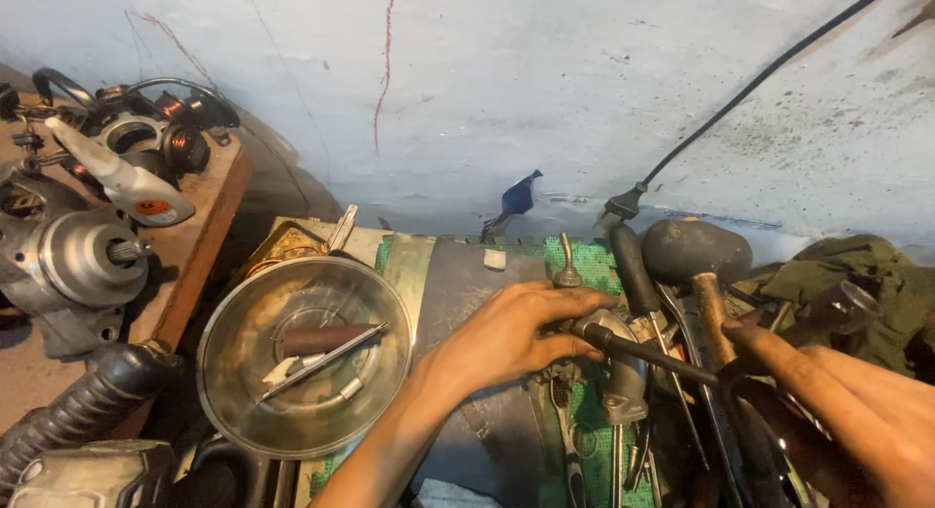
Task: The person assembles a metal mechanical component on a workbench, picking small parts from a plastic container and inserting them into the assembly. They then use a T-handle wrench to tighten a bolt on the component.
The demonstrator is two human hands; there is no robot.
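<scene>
From the head view, my left hand (506, 338) has its fingers clenched around a curved grey cast-metal part (623, 367) at centre bench. My right hand (857, 411), at four o'clock, grips a slim black steel rod (648, 355) touching that part. A dented round steel bowl (234, 372) sits at nine o'clock.

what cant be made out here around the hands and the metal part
Head view:
- Right hand: its fingers are cut off by the right and bottom edges; grip unclear.
- Grey metal part: its top is hidden under the left hand.
- Dark rod: its far end is lost among the crowded tools.
- Steel bowl: small pieces inside are too small to identify.
</scene>
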